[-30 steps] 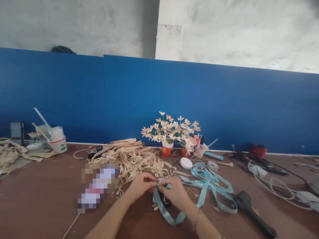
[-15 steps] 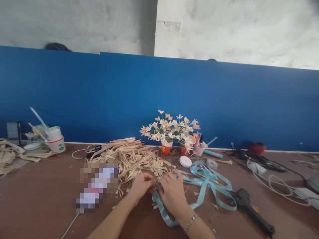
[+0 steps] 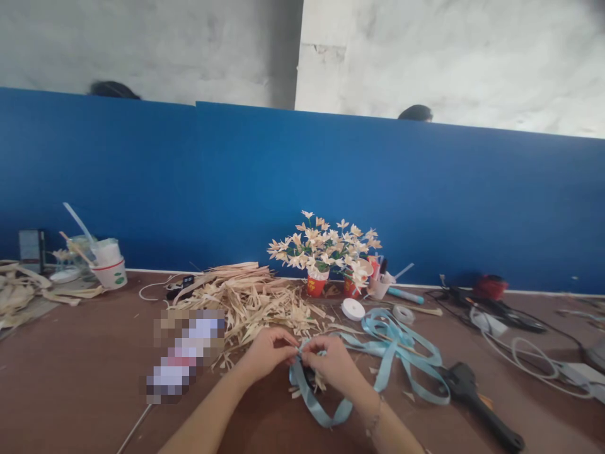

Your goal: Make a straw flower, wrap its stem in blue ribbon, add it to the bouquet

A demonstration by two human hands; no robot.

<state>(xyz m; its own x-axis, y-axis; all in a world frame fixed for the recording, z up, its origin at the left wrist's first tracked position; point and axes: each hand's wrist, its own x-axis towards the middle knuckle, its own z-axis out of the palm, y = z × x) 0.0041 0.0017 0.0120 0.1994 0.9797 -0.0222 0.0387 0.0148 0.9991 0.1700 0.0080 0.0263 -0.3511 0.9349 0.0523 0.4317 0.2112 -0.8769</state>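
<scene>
My left hand [image 3: 268,354] and my right hand [image 3: 331,364] meet fingertip to fingertip above the table, both closed in a pinch. Between them they grip a light blue satin ribbon [image 3: 326,416]. One loop of it hangs down toward me beneath my right hand. More of the same ribbon [image 3: 388,362] lies in loose loops to the right. A small dark object [image 3: 309,377] sits on the table inside the hanging loop, partly hidden by my right hand. Just beyond my left hand spreads a heap of dry, pale husk strips [image 3: 255,302].
Pale artificial flowers [image 3: 326,243] stand in red cups at the back, near a white ribbon spool [image 3: 353,309]. A black hot glue gun [image 3: 482,403] lies at right, before cables [image 3: 524,359]. A pixelated device [image 3: 186,356] is at left. A blue partition [image 3: 302,170] closes the back.
My right hand turned palm-down over the ribbon half a second ago and has turned back to a fingertip pinch. My left hand stays nearly in place. A head has risen behind the partition at right.
</scene>
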